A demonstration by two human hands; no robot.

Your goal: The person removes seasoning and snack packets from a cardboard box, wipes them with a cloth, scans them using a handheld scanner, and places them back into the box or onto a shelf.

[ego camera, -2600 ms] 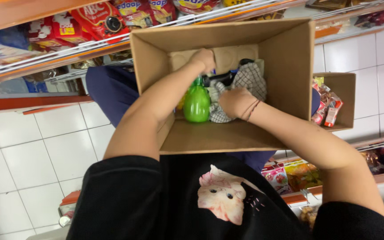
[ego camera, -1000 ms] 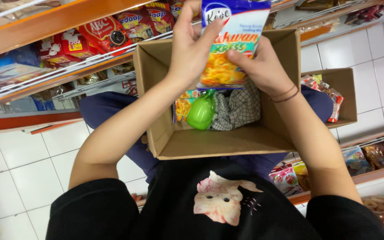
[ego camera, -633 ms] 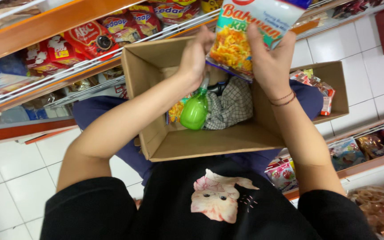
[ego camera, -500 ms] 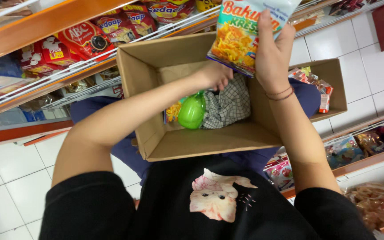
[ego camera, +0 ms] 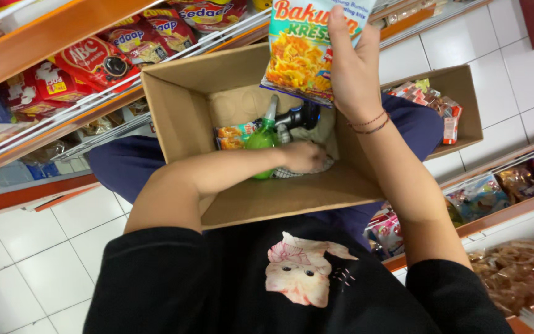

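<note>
My right hand (ego camera: 352, 73) holds a snack packet (ego camera: 307, 46) with a noodle picture up above an open cardboard box (ego camera: 174, 117) that rests on my lap. My left hand (ego camera: 304, 156) reaches down inside the box and presses on a checked cloth (ego camera: 287, 173) at its bottom. Beside that hand stand a green spray bottle (ego camera: 261, 137), a black object (ego camera: 301, 116) and another snack packet (ego camera: 233, 136) lying flat.
Shelves of red snack packets (ego camera: 94, 59) run along the top left behind an orange rail. The box's right flap (ego camera: 465, 99) holds several small packets. More bagged snacks (ego camera: 514, 278) fill lower shelves at the right. White floor tiles (ego camera: 26, 260) lie at the left.
My right hand has lifted the snack packet out of the box and higher. My left hand let go of it and went back down into the box onto the cloth.
</note>
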